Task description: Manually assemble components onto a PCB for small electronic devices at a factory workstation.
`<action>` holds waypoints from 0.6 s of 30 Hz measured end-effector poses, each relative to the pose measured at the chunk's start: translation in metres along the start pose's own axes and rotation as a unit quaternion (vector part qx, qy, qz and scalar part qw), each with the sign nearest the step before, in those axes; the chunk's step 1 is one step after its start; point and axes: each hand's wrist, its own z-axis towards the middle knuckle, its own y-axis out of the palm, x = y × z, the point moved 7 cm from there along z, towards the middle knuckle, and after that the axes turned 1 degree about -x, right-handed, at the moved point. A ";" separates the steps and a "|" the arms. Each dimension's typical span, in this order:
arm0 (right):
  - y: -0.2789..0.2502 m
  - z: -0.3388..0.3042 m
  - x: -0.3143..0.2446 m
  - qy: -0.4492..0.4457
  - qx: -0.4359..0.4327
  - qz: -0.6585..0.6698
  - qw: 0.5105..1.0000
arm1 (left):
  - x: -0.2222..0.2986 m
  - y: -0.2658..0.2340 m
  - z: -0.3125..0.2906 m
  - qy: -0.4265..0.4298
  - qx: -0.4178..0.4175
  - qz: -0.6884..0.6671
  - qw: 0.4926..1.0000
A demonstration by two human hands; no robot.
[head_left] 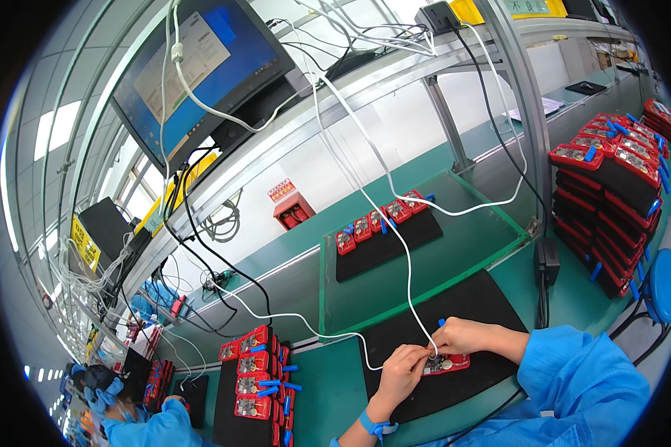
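Observation:
On a black mat (pixel 492 313), both my hands meet over a red-cased circuit board (pixel 455 363). My right hand (pixel 462 337) is closed, its fingertips pinching the end of a white cable (pixel 417 313) that hangs from above. My left hand (pixel 401 376) is also closed, with its fingertips pressed together at the board's left side; what they hold is hidden. A second white cable (pixel 350 335) runs across the bench to my left hand. A small blue tab (pixel 440 322) shows just behind my right hand. My fingers cover the left part of the board.
Red-cased boards with blue tabs stand in a tall stack (pixel 604 201) at right and another stack (pixel 253 384) at left. Several more lie on a dark pad (pixel 388 246) ahead. A monitor (pixel 201 67) hangs upper left. Another person (pixel 138 425) works at far left.

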 end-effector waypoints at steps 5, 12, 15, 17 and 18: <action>-0.003 0.001 -0.005 -0.010 0.000 0.000 1.000 | -0.002 0.001 -0.001 -0.003 0.003 -0.001 1.000; 0.000 0.001 -0.002 -0.003 -0.007 0.000 1.000 | -0.003 0.001 -0.002 -0.007 0.001 0.003 1.000; 0.000 0.000 -0.003 -0.011 -0.008 0.007 1.000 | -0.003 0.002 -0.003 -0.009 -0.003 0.006 1.000; -0.001 0.000 -0.003 -0.012 -0.010 0.013 1.000 | 0.000 0.002 -0.002 -0.010 -0.005 0.000 1.000; -0.001 0.000 -0.005 -0.020 -0.013 0.007 1.000 | 0.001 0.002 -0.001 -0.011 -0.006 -0.006 1.000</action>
